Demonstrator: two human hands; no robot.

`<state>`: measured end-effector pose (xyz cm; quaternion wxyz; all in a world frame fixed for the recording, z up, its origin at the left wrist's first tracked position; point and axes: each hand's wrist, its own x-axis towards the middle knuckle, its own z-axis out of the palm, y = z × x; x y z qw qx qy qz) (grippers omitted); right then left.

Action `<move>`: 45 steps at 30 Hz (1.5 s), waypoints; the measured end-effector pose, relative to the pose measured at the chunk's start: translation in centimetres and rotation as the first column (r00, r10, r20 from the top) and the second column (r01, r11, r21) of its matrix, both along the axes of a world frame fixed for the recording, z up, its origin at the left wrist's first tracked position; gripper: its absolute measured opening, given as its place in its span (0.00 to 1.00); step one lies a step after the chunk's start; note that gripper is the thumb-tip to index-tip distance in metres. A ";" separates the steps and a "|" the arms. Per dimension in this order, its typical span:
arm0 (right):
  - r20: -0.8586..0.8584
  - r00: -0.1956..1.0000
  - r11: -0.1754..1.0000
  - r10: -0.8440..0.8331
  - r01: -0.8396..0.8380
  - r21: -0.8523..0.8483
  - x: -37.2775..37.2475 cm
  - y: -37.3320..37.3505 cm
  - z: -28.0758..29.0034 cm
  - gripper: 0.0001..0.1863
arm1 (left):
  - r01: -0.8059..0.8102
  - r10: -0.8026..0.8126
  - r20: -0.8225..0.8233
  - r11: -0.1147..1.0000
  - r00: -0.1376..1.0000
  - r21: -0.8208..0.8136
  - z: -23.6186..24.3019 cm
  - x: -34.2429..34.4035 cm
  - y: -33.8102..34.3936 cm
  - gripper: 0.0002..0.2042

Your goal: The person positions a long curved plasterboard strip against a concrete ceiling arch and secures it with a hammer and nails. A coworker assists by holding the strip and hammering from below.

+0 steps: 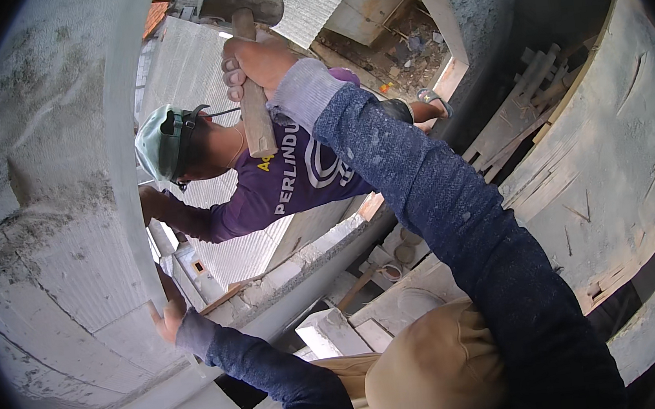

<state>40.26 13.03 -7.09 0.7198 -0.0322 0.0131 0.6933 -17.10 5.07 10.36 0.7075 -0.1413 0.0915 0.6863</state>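
Observation:
High in the view, my right hand [263, 62] is closed round the wooden handle of a club hammer [255, 105]. Its dark, heavy head points up, above my fist. Lower left, my left hand [169, 318] grips the edge of a long pale board [122, 130], with the board between its thumb and fingers. This board runs up along a rough grey concrete wall [54, 231]. Just beyond the hammer a co-worker in a purple shirt [263, 191] and a pale green cap leans toward the board, one arm stretched to it.
Below the co-worker runs a rough masonry ledge [295, 278], with corrugated roofing [196, 67] further down outside. A worn plywood sheet [600, 170] stands at the right, near scrap timber [522, 99]. My bent knee in tan trousers [438, 367] is close below, by pale blocks [330, 334].

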 end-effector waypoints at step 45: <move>-0.041 0.985 0.973 -0.170 0.161 -0.168 -0.9 -1.0 3.9 0.04 | -0.234 0.223 -0.286 0.972 0.932 -0.003 0.3 20.2 -1.5 0.27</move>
